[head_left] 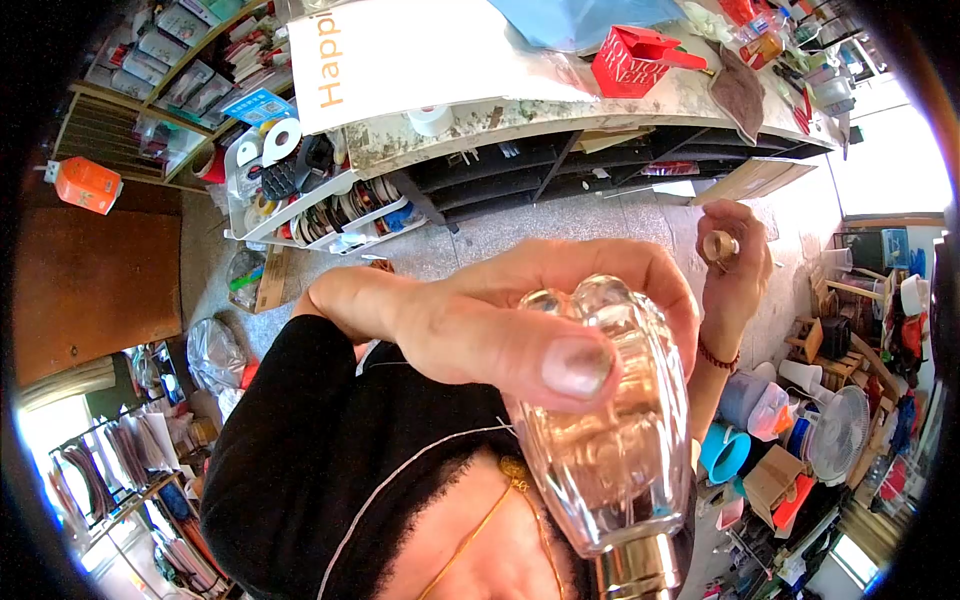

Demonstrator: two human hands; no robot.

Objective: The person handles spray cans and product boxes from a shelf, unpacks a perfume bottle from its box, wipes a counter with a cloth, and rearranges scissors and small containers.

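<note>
Close to the camera, my left hand (480, 310) is closed around a clear, ridged glass perfume bottle (640, 440). The thumb lies across the glass and the fingers wrap behind it. The bottle's shiny gold-coloured collar (640, 568) points toward my body, partly cut off by the view's edge. To the right and farther off, my right hand (740, 265) has its fingers curled around a small round gold-coloured cap (719, 246). A dark red bead bracelet circles that wrist. The two hands are apart.
Ahead stands a worn worktable (440, 150) bearing a white printed sheet (400, 60) and a red paper box (640, 65). A white cart (290, 215) with ribbon rolls stands at its left. A fan (838, 435), a blue bucket (724, 452) and cardboard boxes crowd the right side.
</note>
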